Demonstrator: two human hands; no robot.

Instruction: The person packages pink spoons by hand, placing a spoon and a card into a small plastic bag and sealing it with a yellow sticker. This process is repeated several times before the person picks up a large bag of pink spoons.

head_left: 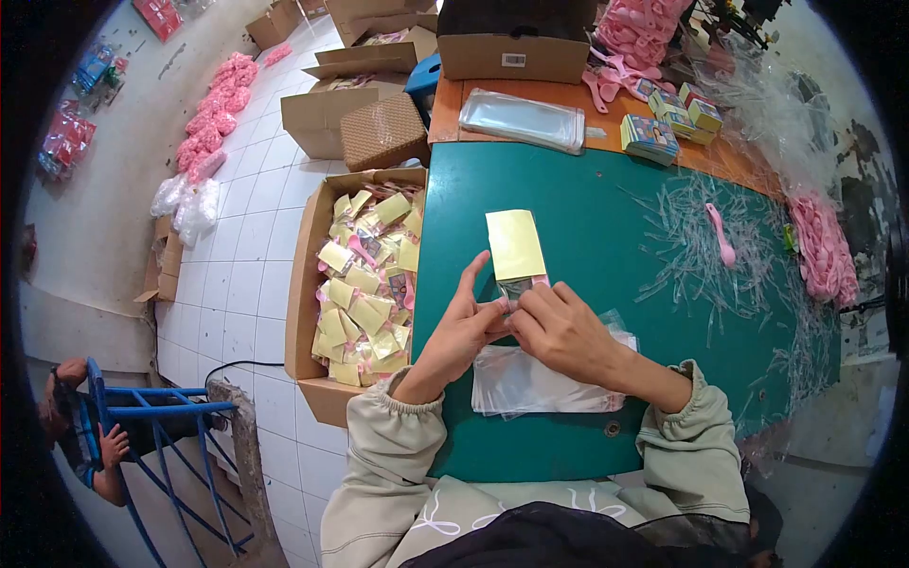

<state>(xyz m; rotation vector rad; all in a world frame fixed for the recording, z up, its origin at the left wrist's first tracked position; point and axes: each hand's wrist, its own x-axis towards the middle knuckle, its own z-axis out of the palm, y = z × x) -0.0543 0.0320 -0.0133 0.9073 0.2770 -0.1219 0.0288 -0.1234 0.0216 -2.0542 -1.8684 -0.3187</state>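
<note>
Over the green tabletop, both hands meet at the lower end of a clear plastic packet (517, 248) that holds a pale yellow card. A bit of pink shows inside the packet near my fingers. My left hand (458, 333) pinches its lower left side, with one finger stretched upward. The bent fingers of my right hand (566, 331) close on the packet's bottom end and hide part of it. Beneath my hands lies a stack of clear plastic bags (540, 383).
Left of the table, a cardboard box (301, 331) holds many yellow-card packets. A pink spoon (721, 235) lies among clear plastic strips (682, 270). Farther back are card stacks (650, 138) and more bags (523, 119). Another person's hand (114, 445) is at far left by blue metal rails (170, 409).
</note>
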